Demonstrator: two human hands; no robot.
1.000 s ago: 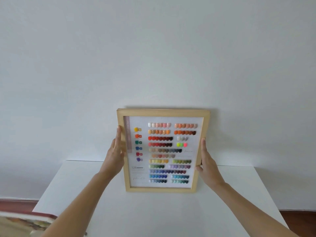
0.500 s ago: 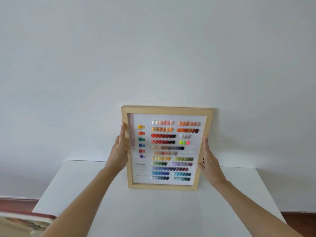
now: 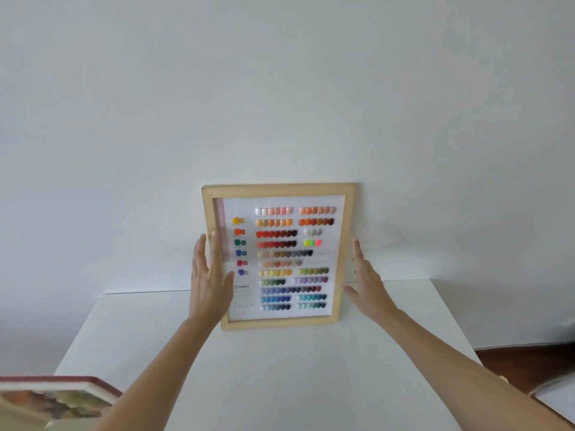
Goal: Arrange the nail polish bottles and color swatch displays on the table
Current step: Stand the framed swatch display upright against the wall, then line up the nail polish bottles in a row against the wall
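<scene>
One wooden-framed color swatch display stands upright at the back of the white table, its top against the wall. The left hand, fingers spread flat, covers part of the frame's left edge and the print there; whether it touches is unclear. The right hand is open beside the right edge, gripping nothing. A second swatch board, blurred and cut off, shows at the lower left corner.

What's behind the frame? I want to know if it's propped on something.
Only the wall shows behind the frame; its base stands on the table. Any stand behind is hidden.
</scene>
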